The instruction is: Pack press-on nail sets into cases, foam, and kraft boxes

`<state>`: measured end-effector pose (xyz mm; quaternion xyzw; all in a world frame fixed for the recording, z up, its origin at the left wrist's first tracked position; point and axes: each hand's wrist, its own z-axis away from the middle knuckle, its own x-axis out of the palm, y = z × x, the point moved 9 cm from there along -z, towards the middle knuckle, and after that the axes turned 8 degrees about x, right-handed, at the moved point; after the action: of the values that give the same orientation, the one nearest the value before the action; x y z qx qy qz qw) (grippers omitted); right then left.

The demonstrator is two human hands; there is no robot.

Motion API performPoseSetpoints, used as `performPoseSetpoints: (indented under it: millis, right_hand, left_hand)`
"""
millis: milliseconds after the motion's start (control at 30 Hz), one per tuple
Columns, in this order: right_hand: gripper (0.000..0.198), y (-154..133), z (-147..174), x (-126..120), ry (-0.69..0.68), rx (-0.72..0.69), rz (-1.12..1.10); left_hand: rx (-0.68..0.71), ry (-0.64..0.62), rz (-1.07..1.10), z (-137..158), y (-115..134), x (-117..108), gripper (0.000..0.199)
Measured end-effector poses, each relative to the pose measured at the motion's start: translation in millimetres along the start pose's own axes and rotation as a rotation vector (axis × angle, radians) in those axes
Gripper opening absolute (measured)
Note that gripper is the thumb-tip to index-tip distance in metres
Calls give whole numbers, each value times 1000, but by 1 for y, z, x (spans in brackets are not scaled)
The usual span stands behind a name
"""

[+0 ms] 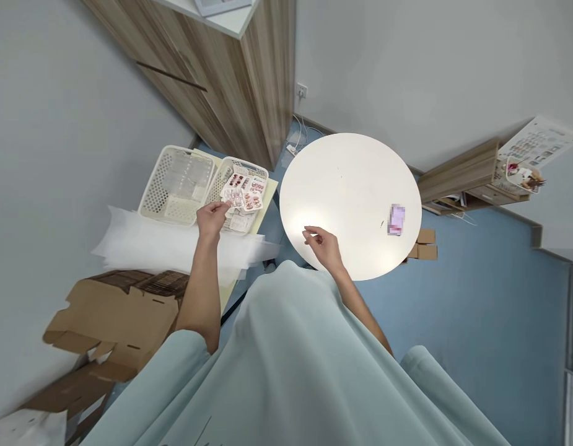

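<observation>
A: How do my hands stand now?

B: Your left hand (214, 218) is at the near left side of the right basket (254, 166), its thumb and fingertips drawn together beside the clear packs (253, 201) of small coloured pieces. I cannot tell whether it pinches a pack or only touches one. Your right hand (325, 248) is over the near left part of the round table (355, 179); its fingers are curved, with a narrow gap to the thumb, and I see nothing in it.

A: What could go wrong with the packs?

B: They lie loosely, one over another, in the right basket. I judge them slippery: if you pull one from below, its neighbours may come along, and a weak pinch may let it drop. If it catches on the rim, it could bend.

A: And elsewhere?

B: Please mind your left forearm (205, 266). The white sheets (151, 238) spread along the near side of the left basket (152, 186), so a careless elbow might drag them. Between the baskets and the table there is a gap; a pack slipping there would probably reach the blue floor (453, 297).
</observation>
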<state>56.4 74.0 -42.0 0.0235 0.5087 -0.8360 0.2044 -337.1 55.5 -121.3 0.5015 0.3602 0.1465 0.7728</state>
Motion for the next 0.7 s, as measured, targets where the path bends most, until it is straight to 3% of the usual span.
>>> performPoseSetpoints:
  millis: [133,367,500,700]
  right_hand:
    - [32,-2,-17,3,-34,-6,-17]
    - [55,-13,-40,1,-83,49,-190]
    - [54,-15,-34,-10,-64,26,-296]
    - [59,-22,-12,-29,8,-14,-294]
  left_hand:
    - [45,-42,109,28,35,5,24]
    - [88,-258,253,90,89,48,35]
    - [102,-330,276,113,108,68,37]
    - [116,-408,242,119,119,80,40]
